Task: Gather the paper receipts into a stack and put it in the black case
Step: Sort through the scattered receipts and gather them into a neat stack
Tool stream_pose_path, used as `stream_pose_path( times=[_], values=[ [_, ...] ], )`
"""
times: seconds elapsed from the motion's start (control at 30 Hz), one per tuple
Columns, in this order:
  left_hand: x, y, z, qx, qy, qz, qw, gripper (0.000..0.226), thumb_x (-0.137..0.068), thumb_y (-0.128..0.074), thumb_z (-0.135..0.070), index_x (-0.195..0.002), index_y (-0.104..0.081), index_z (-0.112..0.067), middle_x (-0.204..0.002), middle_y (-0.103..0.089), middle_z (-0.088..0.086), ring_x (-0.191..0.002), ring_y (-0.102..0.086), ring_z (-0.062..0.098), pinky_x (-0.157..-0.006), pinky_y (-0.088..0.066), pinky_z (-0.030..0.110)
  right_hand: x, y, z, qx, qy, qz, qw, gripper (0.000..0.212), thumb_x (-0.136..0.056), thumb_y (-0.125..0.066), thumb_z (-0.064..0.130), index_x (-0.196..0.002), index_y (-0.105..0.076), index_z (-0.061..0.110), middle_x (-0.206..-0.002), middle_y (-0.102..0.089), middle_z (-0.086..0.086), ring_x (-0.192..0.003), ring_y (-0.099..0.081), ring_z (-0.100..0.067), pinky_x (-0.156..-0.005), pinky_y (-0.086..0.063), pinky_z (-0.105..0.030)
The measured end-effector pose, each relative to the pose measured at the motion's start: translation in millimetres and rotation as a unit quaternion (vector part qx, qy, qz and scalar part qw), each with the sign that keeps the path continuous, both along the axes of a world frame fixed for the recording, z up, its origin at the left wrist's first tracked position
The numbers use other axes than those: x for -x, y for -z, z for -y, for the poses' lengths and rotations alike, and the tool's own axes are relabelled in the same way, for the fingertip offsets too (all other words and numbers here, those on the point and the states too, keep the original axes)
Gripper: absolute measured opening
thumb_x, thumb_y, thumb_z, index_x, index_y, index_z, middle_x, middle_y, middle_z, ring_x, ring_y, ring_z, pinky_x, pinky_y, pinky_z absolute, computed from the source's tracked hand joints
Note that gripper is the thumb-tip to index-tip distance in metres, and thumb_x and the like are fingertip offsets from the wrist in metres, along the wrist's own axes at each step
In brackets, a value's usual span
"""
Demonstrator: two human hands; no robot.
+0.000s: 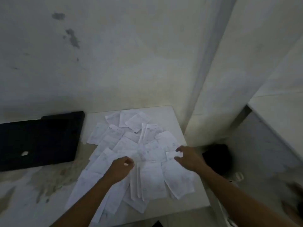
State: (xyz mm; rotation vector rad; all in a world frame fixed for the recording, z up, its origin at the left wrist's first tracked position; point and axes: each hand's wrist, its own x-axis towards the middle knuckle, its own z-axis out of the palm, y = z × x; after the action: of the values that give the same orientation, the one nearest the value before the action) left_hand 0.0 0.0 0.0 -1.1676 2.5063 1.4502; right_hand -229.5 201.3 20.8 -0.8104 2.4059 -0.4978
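Head view, looking down at a white surface [170,115] set against a stained wall [114,54]. Largest thing in play: the black case [37,141], lying flat at the left edge of the surface, well apart from both hands. Whether it lies open or closed I cannot tell; a small pale patch shows on its near face.

Next: the paper receipts [131,153], many of them, fanned loosely across most of the surface, overlapping at odd angles, a few spilling over the near and left edges. No squared stack visible anywhere. Judgement: gathering has barely begun; stacking and loading the case are both left to do.

Left hand [121,167] sits over the middle of the spread, fingers curled in, a small white scrap showing at the knuckles. Likely pinching a slip, but blur hides the contact, so I cannot say for sure.

Right hand [188,157] reaches in over the right side, thumb and fingers closed around the edge of one receipt [173,154], which looks lifted slightly off the pile.

Both forearms come in from the near edge, angled inward. A dark object [216,158] sits low beyond the right edge of the surface, unidentifiable.
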Motion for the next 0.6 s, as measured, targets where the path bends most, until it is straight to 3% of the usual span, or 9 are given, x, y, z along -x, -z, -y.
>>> stream_pose_path(
  times=[0.13,0.3,0.43,0.53,0.6],
  values=[
    [-25,33,-27,-0.048,-0.002,0.077,0.996,0.013,-0.09,-0.062,-0.028,-0.103,-0.058,-0.028,-0.114,-0.063,0.001,-0.106,-0.059,0.014,-0.077,-0.046,0.017,-23,41,-40,-0.082,0.061,0.064,0.993,0.061,-0.084,-0.069,0.045,-0.134,-0.047,0.016,-0.138,-0.048,-0.011,-0.121,-0.053,-0.026,-0.099,-0.047,-0.035],
    [-41,45,-42,-0.071,-0.006,0.097,0.993,0.031,-0.09,-0.063,-0.029,-0.116,-0.048,-0.036,-0.139,-0.05,0.005,-0.124,-0.049,0.019,-0.103,-0.04,0.029,-48,71,-55,-0.092,0.11,-0.015,0.99,0.083,-0.081,-0.07,0.05,-0.145,-0.03,0.015,-0.144,-0.036,-0.01,-0.133,-0.035,-0.03,-0.107,-0.037,-0.038],
    [-48,49,-51,-0.075,0.028,0.115,0.99,0.043,-0.09,-0.061,-0.033,-0.129,-0.043,-0.036,-0.154,-0.032,-0.004,-0.139,-0.033,0.016,-0.113,-0.028,0.03,-58,83,-44,-0.053,0.187,0.023,0.981,0.108,-0.073,-0.079,0.036,-0.152,-0.007,0.018,-0.143,-0.032,-0.016,-0.134,-0.036,-0.037,-0.104,-0.041,-0.045],
    [-50,53,-63,-0.055,0.056,0.12,0.99,0.054,-0.09,-0.06,-0.033,-0.139,-0.036,-0.033,-0.159,-0.018,-0.006,-0.144,-0.023,0.013,-0.114,-0.024,0.027,-55,87,-41,-0.005,0.247,0.087,0.965,0.094,-0.076,-0.072,0.016,-0.149,-0.013,0.017,-0.131,-0.05,-0.017,-0.116,-0.056,-0.036,-0.093,-0.053,-0.047],
    [-50,52,-69,-0.045,0.078,0.108,0.99,0.041,-0.09,-0.061,-0.032,-0.121,-0.039,-0.047,-0.161,-0.007,-0.004,-0.147,-0.016,0.014,-0.115,-0.023,0.028,-53,84,-43,0.007,0.268,0.098,0.958,0.065,-0.079,-0.065,0.009,-0.136,-0.033,0.012,-0.118,-0.061,-0.015,-0.102,-0.063,-0.032,-0.083,-0.056,-0.043]
  ],
)
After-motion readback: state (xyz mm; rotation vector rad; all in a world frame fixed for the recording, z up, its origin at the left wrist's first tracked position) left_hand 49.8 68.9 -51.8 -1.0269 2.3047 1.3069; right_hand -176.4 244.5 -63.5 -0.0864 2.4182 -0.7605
